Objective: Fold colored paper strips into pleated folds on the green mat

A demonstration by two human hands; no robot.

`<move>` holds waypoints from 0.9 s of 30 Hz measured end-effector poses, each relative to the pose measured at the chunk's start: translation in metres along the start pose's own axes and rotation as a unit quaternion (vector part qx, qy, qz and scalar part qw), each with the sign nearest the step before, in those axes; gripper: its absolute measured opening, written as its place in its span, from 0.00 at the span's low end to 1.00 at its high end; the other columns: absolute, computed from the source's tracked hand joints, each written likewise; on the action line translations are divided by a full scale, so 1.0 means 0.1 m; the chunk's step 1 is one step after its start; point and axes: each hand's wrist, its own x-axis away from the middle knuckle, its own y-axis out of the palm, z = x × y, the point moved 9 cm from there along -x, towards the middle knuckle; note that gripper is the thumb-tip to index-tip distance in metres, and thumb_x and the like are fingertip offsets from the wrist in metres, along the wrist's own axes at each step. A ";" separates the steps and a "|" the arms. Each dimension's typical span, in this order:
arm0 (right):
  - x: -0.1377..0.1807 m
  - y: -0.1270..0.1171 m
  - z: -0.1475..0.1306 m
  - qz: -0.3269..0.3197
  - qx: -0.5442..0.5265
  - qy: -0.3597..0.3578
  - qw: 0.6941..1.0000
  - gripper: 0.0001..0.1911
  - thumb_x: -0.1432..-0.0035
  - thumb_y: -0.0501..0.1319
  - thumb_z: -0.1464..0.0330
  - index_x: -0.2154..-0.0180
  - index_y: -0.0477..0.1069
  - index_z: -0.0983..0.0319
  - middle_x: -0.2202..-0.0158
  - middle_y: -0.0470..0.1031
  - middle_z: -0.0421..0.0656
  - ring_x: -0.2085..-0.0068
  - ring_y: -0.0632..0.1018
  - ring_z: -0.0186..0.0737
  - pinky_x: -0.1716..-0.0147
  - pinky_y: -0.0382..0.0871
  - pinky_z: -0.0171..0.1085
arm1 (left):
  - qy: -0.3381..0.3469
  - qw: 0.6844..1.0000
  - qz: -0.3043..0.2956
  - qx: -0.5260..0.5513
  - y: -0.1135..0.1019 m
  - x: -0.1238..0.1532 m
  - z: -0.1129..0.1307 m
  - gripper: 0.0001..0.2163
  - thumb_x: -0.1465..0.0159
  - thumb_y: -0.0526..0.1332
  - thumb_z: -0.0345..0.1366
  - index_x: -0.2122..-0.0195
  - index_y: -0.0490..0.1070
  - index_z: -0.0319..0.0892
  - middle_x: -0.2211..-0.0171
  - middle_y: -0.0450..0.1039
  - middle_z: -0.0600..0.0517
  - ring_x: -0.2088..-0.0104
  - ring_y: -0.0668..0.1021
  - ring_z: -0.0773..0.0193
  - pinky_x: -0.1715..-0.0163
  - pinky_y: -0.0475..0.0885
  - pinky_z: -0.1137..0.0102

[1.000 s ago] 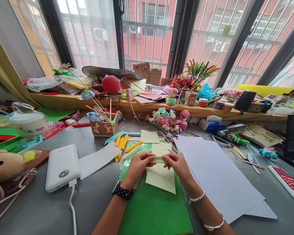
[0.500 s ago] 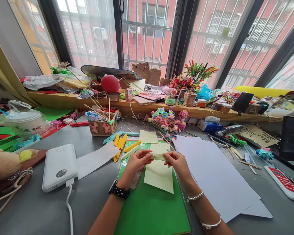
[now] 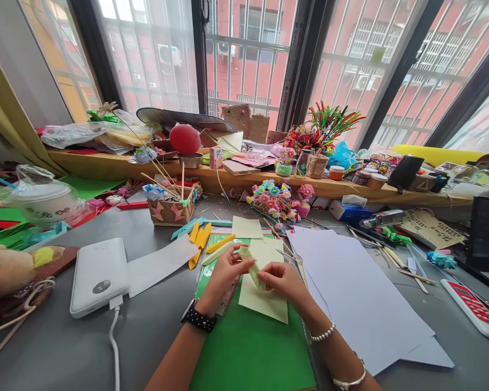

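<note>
Between my two hands is a folded strip of pale yellow paper (image 3: 252, 266), tilted down to the right. My left hand (image 3: 228, 267) pinches its upper left end between thumb and fingers. At the lower right end, the fingertips of my right hand (image 3: 283, 279) are closed on the paper. Beneath them lies a pale yellow sheet (image 3: 264, 307) on a green folder (image 3: 248, 353). A pair of scissors (image 3: 296, 259) rests just beyond my right hand. Folded yellow paper pieces (image 3: 201, 239) and a pale green folded strip (image 3: 217, 253) lie beyond my left hand.
To the left are a white power bank (image 3: 100, 277) with its cable and a grey-white paper strip (image 3: 163, 266). Large white sheets (image 3: 358, 293) cover the right side. A cardboard box (image 3: 171, 212) with sticks and crocheted flowers (image 3: 273, 198) stand behind. A red calculator (image 3: 476, 309) sits far right.
The paper strip has turned from nearly level to slanting down rightward. My right hand has moved lower and slightly left, uncovering more of the scissors.
</note>
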 end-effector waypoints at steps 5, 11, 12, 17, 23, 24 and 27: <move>0.01 -0.01 -0.03 -0.013 -0.011 0.000 1.000 0.15 0.57 0.61 0.57 0.81 0.70 0.64 0.85 0.68 0.37 0.81 0.69 0.30 0.79 0.64 0.31 | -0.028 0.999 -0.040 -0.005 0.11 0.03 -0.03 0.26 0.57 0.67 0.37 0.58 0.59 0.38 0.77 0.72 0.54 0.75 0.75 0.65 0.73 0.70 0.69; 0.01 -0.12 -0.12 0.029 -0.025 -0.032 0.999 0.13 0.58 0.62 0.58 0.76 0.69 0.63 0.80 0.69 0.38 0.80 0.69 0.30 0.79 0.63 0.31 | -0.050 0.992 -0.099 -0.057 0.22 0.08 -0.07 0.33 0.57 0.67 0.35 0.50 0.55 0.38 0.86 0.61 0.63 0.80 0.71 0.69 0.78 0.66 0.74; 0.01 -0.10 -0.12 0.021 -0.020 -0.035 0.999 0.13 0.57 0.62 0.59 0.75 0.69 0.62 0.80 0.69 0.38 0.79 0.69 0.31 0.79 0.63 0.31 | -0.052 0.990 -0.111 -0.062 0.25 0.09 -0.08 0.35 0.57 0.67 0.35 0.48 0.53 0.38 0.86 0.60 0.63 0.80 0.70 0.70 0.78 0.65 0.75; 0.03 -0.07 -0.13 0.038 0.024 -0.052 0.998 0.12 0.56 0.61 0.59 0.79 0.68 0.62 0.82 0.67 0.38 0.79 0.67 0.31 0.80 0.60 0.31 | -0.064 0.986 -0.136 -0.078 0.30 0.11 -0.13 0.40 0.57 0.66 0.36 0.45 0.48 0.39 0.85 0.62 0.62 0.81 0.69 0.70 0.79 0.63 0.75; 0.05 -0.15 -0.17 0.088 0.014 -0.070 0.994 0.13 0.55 0.60 0.61 0.82 0.63 0.61 0.84 0.62 0.36 0.81 0.63 0.30 0.81 0.57 0.31 | -0.053 0.986 -0.129 -0.092 0.30 0.09 -0.14 0.38 0.58 0.66 0.35 0.46 0.50 0.37 0.84 0.61 0.62 0.81 0.67 0.71 0.79 0.63 0.75; 0.05 -0.15 -0.17 0.089 0.004 -0.066 0.994 0.13 0.55 0.60 0.61 0.82 0.63 0.61 0.84 0.61 0.35 0.81 0.63 0.30 0.81 0.57 0.31 | -0.051 0.986 -0.131 -0.091 0.31 0.09 -0.14 0.38 0.58 0.66 0.35 0.47 0.51 0.37 0.84 0.61 0.62 0.81 0.67 0.71 0.79 0.63 0.75; 0.07 -0.14 -0.16 0.090 -0.016 -0.056 0.994 0.13 0.54 0.59 0.61 0.82 0.62 0.61 0.85 0.60 0.35 0.82 0.62 0.30 0.81 0.56 0.32 | -0.045 0.985 -0.140 -0.093 0.31 0.08 -0.14 0.36 0.58 0.66 0.35 0.48 0.52 0.38 0.83 0.61 0.62 0.81 0.67 0.72 0.79 0.63 0.75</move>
